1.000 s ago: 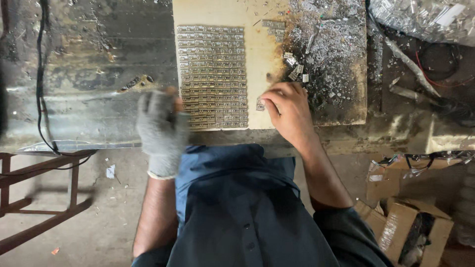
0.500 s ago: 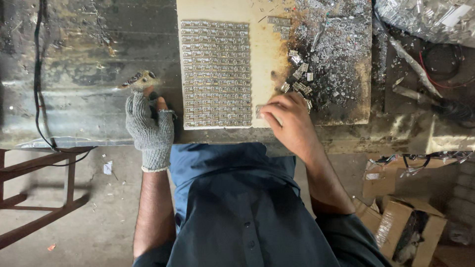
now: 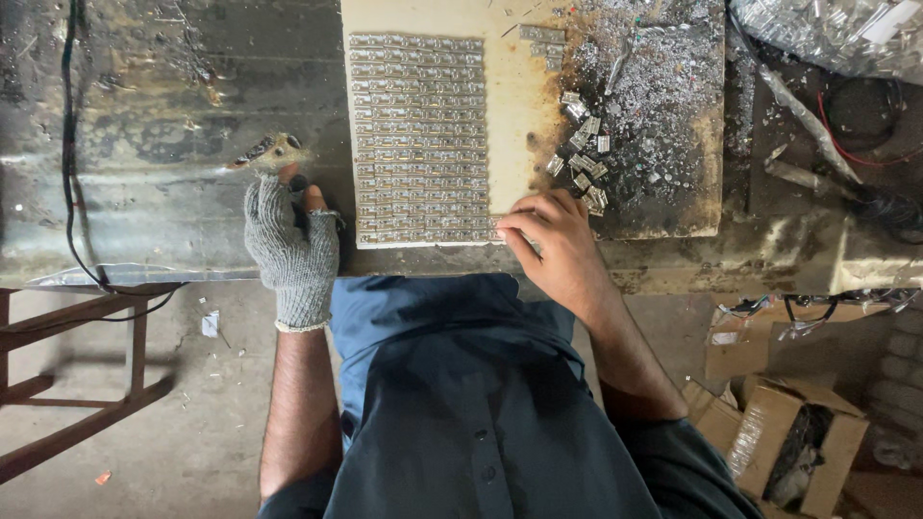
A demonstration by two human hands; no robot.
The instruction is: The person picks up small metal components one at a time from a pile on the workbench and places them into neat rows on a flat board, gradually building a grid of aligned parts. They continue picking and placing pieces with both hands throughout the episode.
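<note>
Two hands at board (image 3: 510, 115): right hand (image 3: 558, 240) fingers pinched together at bottom-right corner of metal-piece grid (image 3: 420, 139); gloved left hand (image 3: 288, 245) loosely curled just left. Risk: a fingertip nudge shifts rows; loose pieces (image 3: 582, 159) sit just above fingers.

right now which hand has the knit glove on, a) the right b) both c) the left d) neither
c: the left hand wears a grey knit glove with its fingertips bare, resting on the worktable, while the right hand is bare at the near edge of the grid of small metal pieces.
</note>
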